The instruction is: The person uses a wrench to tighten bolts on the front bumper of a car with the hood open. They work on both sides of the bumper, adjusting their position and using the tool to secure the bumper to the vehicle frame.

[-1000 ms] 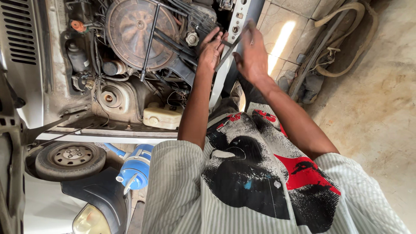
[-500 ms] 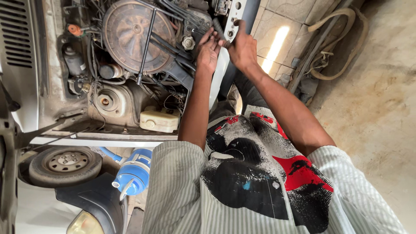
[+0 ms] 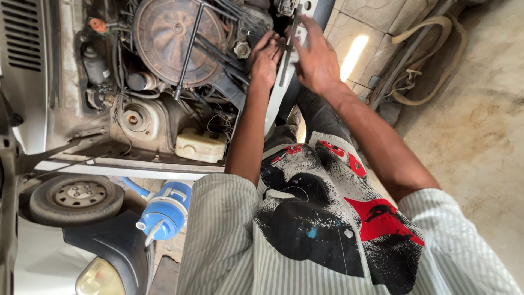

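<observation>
My left hand (image 3: 266,59) reaches into the open engine bay, at its front edge. Its fingers curl on a thin grey metal bar (image 3: 286,54) that stands beside a small round cap (image 3: 242,49). My right hand (image 3: 317,61) hovers just right of the bar, over the car's white front panel (image 3: 275,104). Its fingers are spread and the palm holds nothing. A large round rusty air-cleaner housing (image 3: 173,41) lies to the left of both hands, crossed by a dark prop rod (image 3: 187,52).
A cream fluid reservoir (image 3: 201,145) sits at the bay's near edge. Below it are a wheel (image 3: 76,198), a blue jug (image 3: 166,210) and a dark fender with a headlamp (image 3: 103,278). A coiled hose (image 3: 423,60) lies on the concrete floor at right.
Both hands have stayed at the front of the engine bay. My right hand has come off the panel's top edge and now hovers beside the bar with fingers spread.
</observation>
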`<state>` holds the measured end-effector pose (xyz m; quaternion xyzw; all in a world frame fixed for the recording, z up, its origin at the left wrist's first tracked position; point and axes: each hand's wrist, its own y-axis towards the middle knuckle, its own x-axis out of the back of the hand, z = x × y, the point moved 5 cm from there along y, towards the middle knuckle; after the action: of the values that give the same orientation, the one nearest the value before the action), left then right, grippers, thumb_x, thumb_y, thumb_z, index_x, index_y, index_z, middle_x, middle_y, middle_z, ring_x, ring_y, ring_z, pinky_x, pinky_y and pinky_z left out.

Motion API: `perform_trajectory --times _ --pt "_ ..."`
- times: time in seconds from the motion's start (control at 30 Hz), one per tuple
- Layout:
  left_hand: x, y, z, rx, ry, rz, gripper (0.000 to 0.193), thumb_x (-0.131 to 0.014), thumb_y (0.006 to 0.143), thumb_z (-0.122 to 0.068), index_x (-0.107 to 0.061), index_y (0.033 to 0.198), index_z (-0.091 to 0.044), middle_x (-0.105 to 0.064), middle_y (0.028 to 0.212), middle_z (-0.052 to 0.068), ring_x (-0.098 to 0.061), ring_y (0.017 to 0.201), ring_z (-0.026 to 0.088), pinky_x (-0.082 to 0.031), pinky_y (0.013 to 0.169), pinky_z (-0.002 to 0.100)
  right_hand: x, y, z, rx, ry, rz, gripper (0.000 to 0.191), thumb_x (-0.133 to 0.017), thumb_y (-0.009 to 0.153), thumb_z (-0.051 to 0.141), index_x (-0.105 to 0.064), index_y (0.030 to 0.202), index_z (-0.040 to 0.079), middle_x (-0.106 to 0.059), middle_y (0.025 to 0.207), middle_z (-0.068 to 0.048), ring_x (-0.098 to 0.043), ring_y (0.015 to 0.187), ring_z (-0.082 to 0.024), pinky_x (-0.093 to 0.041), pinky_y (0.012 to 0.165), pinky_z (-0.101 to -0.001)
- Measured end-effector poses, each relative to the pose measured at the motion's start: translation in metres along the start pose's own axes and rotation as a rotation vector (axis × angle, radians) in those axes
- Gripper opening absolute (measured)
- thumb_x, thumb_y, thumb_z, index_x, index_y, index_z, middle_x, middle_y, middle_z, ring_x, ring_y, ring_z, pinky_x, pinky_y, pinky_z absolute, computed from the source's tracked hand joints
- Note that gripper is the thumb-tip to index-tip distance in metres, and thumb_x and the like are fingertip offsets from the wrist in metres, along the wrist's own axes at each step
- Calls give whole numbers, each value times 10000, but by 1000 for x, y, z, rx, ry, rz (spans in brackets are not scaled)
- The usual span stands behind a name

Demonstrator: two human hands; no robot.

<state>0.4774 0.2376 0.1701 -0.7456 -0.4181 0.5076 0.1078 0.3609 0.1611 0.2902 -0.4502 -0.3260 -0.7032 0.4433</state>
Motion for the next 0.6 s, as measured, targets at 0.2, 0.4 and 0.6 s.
perform_trajectory --times 0.2,0.4,0.6 --pt "-4 0 -3 30 34 23 438 -600 1009 -36 -529 1433 48 -692 1200 151 -682 1092 262 -550 998 396 -1 7 -1 406 -332 -24 599 -637 1017 425 -561 1419 -12 -585 1447 -213 -495 1448 -353 -454 1164 -489" --pt "-19 -7 0 6 -159 382 380 -508 1095 -16 -491 1468 53 -706 1125 195 -703 913 272 -548 737 412 -28 15 -12 435 -438 35 422 -500 1158 392 -574 1261 -11 -674 1126 -195 -688 1127 -350 -582 935 -448" --pt "-8 -8 7 60 0 104 459 -603 983 -43 -534 1436 -22 -711 1164 161 -714 1040 264 -596 960 393 -47 21 -26 -501 197 134 578 -562 1086 461 -512 1221 -98 -688 816 -286 -682 713 -486 -539 635 -562"
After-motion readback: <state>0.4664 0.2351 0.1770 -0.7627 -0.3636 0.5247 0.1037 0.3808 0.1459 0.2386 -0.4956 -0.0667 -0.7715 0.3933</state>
